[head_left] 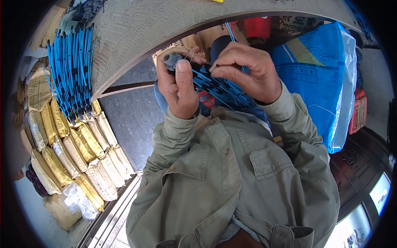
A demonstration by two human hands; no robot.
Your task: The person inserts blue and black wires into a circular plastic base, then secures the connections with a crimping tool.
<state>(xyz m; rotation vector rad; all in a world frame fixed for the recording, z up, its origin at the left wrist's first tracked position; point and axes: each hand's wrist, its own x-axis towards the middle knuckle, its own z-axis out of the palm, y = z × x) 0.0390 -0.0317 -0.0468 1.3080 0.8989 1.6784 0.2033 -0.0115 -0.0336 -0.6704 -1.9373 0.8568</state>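
My left hand (178, 84) is closed around a grey plastic fitting with a ridged, round end (170, 60), its thumb lying along the near side. Close by on the right, my right hand (252, 70) is pinched, thumb against forefinger. A tiny dark tip shows at that pinch, too small to name. Below and between both hands, a bundle of thin blue tubes with black sections (223, 87) lies over my lap. Its upper end is partly hidden behind my fingers.
A grey worktop (136, 31) curves across in front of me. More blue tubes with black sections (71, 70) hang over its left edge. Stacked yellow and tan sacks (76, 149) stand at the left. A large blue woven bag (308, 82) is close to my right arm, beside a red item (358, 111).
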